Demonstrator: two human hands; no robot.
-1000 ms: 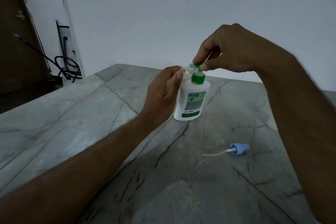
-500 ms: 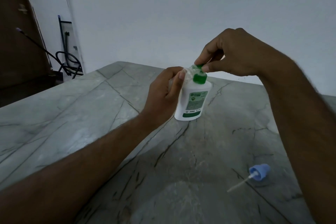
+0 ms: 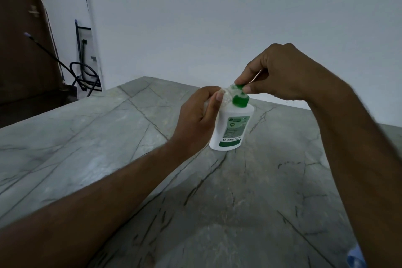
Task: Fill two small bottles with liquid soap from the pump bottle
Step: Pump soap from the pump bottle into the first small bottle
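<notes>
Head view, looking down at a grey marble table (image 3: 108,159) with dark veins. Nearest, at the bottom right edge, one pale blue object (image 3: 355,257) shows only in part beside the right forearm; what it is cannot be told. Two bare forearms reach forward over the table. Farther on stands one white pump bottle (image 3: 232,128) with a green label and a green pump top (image 3: 240,99), tilted slightly, its base on the table. The left hand (image 3: 195,122) curls around one small clear bottle (image 3: 224,94), held against the pump bottle's left shoulder; the bottle is mostly hidden by the fingers. The right hand (image 3: 276,74) comes from above, thumb and forefinger pinching the green pump head. Beyond is a plain white wall (image 3: 217,17); at far left, one dark door (image 3: 21,39) and one black metal rack (image 3: 84,67).
</notes>
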